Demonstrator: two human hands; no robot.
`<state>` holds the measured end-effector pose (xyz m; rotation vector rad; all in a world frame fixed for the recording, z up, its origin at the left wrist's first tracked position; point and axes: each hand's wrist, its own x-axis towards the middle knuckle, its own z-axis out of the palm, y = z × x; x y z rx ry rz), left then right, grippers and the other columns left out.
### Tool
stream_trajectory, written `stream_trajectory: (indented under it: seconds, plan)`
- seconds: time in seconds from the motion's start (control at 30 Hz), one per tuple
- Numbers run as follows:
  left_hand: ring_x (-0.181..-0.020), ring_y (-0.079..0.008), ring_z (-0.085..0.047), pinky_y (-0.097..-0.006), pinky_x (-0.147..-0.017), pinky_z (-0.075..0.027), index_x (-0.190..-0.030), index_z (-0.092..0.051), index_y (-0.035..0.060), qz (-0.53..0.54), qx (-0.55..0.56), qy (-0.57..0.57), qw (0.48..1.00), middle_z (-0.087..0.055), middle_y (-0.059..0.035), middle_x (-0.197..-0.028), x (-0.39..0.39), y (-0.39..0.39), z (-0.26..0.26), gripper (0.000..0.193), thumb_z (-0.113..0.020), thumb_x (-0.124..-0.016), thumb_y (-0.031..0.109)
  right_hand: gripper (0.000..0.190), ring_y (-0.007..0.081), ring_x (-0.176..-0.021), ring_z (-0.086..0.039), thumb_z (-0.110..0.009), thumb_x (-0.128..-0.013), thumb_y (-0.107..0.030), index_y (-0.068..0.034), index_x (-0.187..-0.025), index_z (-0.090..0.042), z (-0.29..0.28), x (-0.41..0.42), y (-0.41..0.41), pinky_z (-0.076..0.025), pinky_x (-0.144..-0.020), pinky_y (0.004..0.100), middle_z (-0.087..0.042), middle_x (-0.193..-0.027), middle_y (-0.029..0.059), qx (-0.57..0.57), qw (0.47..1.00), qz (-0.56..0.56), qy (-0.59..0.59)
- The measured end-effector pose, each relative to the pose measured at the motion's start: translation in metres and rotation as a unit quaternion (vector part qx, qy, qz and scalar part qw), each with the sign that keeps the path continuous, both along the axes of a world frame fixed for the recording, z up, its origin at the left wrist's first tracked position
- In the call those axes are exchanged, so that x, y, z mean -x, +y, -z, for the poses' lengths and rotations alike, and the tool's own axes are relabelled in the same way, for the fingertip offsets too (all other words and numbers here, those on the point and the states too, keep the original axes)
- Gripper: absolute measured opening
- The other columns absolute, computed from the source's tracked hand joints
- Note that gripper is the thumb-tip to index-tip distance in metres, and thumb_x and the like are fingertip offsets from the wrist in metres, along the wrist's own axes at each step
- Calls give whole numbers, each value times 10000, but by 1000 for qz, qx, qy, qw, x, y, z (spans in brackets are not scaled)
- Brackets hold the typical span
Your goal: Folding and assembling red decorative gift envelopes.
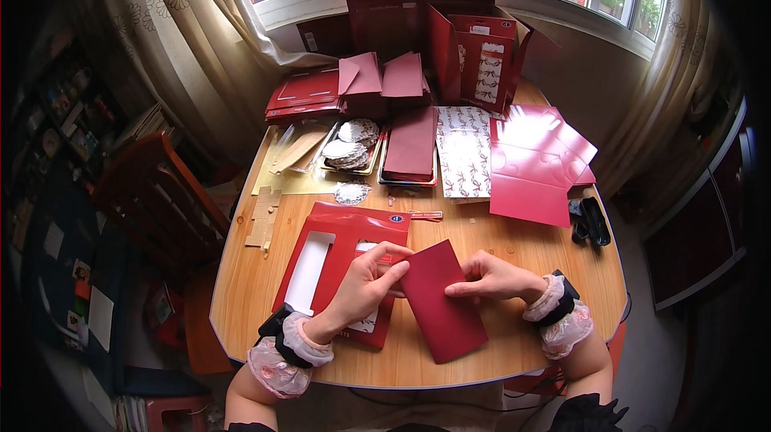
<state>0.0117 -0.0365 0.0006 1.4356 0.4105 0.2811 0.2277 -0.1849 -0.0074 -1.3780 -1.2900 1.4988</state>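
Observation:
Between my hands is a dark red folded card or envelope (444, 305), tilted above the table's front part. My left hand (376, 275) pinches its upper left edge with thumb and fingertips. On the card's right edge, my right hand (494, 278) has its thumb on the face and its fingers behind. Under my left hand lies a flat red printed folder (325, 222) with cut-out windows, one showing white and another showing patterned paper. A small tag on a red ribbon (425, 214) lies just past the folder's upper right corner.
Farther back are a tray of dark red envelopes (411, 143), round paper doilies (349, 146), patterned sheets (464, 152) and glossy red die-cut sheets (530, 173). Pink envelopes (402, 75) and an upright red box (443, 52) stand behind. Brown tape pieces (263, 215) lie left, a black strap (593, 221) right.

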Motion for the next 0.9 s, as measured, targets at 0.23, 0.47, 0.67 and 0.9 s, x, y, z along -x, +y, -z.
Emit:
stream_trajectory:
  seconds: [0.23, 0.47, 0.67, 0.9]
  plan:
    - [-865, -167, -698, -289, -726, -592, -1199, -524, 24, 1, 8, -2, 1000, -697, -105, -982, 1, 1, 4, 232, -477, -1019, 163, 318, 26, -599, -531, -670, -926, -314, -3, -983, -708, 0, 0, 0, -443, -531, 197, -622, -729, -43, -1, 1000, 2, -1]
    - [-850, -165, -703, -288, -724, -594, -1207, -522, 26, 7, 28, -9, 1000, -684, -94, -981, 1, 3, 6, 241, -432, -1035, 170, 320, 25, -587, -531, -671, -926, -314, 1, -972, -710, 0, 0, 0, -441, -523, 195, -619, -717, -45, -1, 1000, 5, -4]
    - [-845, -159, -701, -276, -712, -592, -1202, -519, 13, 0, 28, -8, 1000, -698, -120, -969, 1, 3, 5, 237, -495, -1012, 153, 326, 24, -591, -535, -668, -927, -318, 2, -979, -710, 0, 0, 0, -444, -527, 193, -627, -724, -42, 1, 1000, 5, 1]
    - [-844, -153, -695, -262, -694, -588, -1167, -538, 1, -23, -20, -8, 999, -713, -128, -932, -1, -1, -1, 230, -584, -963, 95, 345, 26, -686, -559, -660, -932, -309, -7, -1099, -674, -7, 3, -1, -462, -569, 199, -659, -853, -26, 4, 1000, 17, 7]
